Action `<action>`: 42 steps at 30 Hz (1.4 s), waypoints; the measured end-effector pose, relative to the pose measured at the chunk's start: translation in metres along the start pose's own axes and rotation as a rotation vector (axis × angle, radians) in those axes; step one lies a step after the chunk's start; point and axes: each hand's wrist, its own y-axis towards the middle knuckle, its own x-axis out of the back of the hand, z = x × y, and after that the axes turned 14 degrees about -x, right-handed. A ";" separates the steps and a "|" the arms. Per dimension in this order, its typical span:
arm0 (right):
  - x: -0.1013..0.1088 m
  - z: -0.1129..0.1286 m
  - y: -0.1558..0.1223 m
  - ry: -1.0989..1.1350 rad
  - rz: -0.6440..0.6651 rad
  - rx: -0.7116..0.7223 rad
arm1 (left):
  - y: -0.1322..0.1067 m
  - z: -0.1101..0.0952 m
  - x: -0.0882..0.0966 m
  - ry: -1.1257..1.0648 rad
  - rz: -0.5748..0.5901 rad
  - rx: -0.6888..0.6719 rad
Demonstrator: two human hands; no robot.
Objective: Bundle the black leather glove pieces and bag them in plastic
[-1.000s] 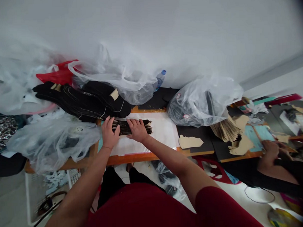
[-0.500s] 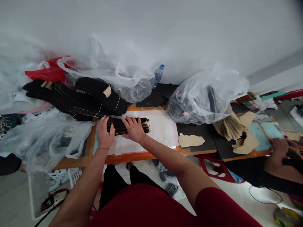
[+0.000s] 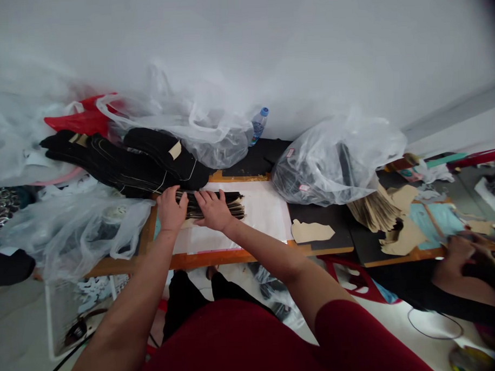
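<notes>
A stack of thin black and tan cut pieces [image 3: 232, 204] lies on a white sheet [image 3: 264, 212] on the orange-edged table [image 3: 217, 258]. My left hand [image 3: 171, 210] grips the stack's left end with curled fingers. My right hand [image 3: 212, 209] presses down on the middle of the stack, fingers stretched over its top. Just behind the hands lies a pile of black stitched fabric pieces [image 3: 129, 163].
Clear plastic bags [image 3: 336, 161] crowd the table's back and left side, with a water bottle [image 3: 258, 124] against the wall. A tan cut-out [image 3: 311, 231] lies on a black mat. At the right, another person's hand [image 3: 463, 248] works among tan pieces [image 3: 374, 209]. A red stool [image 3: 348, 276] stands below.
Both hands stay on the stack; the left hand has moved slightly up over its end and the right hand has slid a little left. The view has shifted slightly.
</notes>
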 end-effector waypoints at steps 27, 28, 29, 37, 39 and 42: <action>0.012 0.008 0.000 -0.073 -0.014 0.052 | 0.000 0.000 0.009 -0.036 -0.043 -0.048; 0.011 0.006 -0.002 -0.074 -0.003 0.053 | -0.004 -0.002 0.007 -0.048 -0.035 -0.025; 0.009 0.004 -0.004 -0.076 0.019 0.049 | -0.009 -0.003 0.005 -0.060 -0.014 0.000; 0.000 -0.004 0.009 -0.065 0.051 0.036 | -0.006 0.006 0.000 -0.095 0.080 -0.027; -0.001 -0.002 0.012 -0.078 0.040 0.011 | 0.000 0.009 -0.005 -0.091 0.053 0.031; -0.006 0.001 0.004 -0.099 0.025 0.001 | -0.003 0.010 -0.012 -0.128 0.006 0.052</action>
